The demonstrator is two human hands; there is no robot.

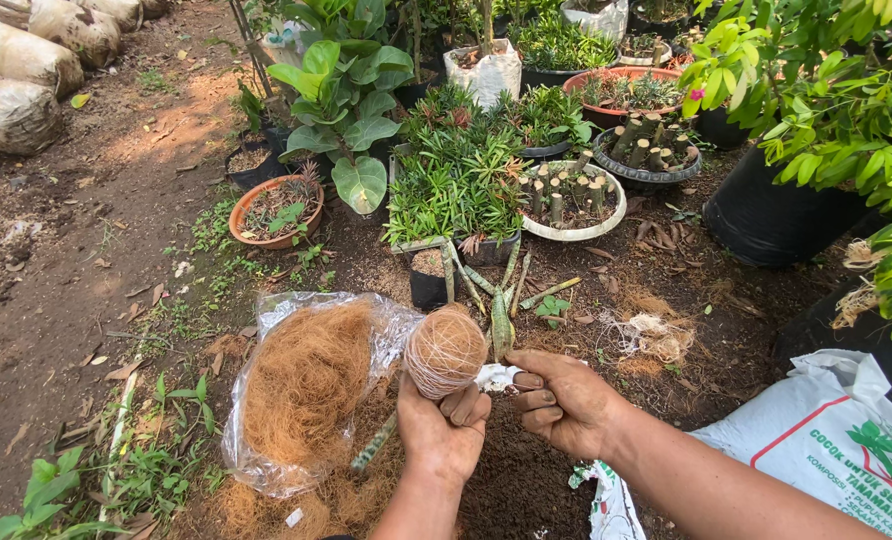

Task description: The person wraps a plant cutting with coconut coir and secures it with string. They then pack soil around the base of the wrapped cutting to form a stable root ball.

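In a nursery yard, a clear plastic bag of brown coconut fibre [306, 390] lies open on the soil at left, loose strands spilling beneath it. Just beside it, the left hand [444, 430] is closed from below around a round fibre ball bound with pale string [446, 350], held upright above the ground. The right hand [564, 400] is curled shut, fingers pinching a small white scrap or string end [496, 377] that touches the ball's lower side. A green striped cutting [502, 325] rises behind the ball; whether it is rooted in it cannot be told. To the right, a white printed sack [826, 440] rests by dark loose soil. The work looks to be at the binding stage, and finishing it would seem to call for a taut pull with the ball kept steady
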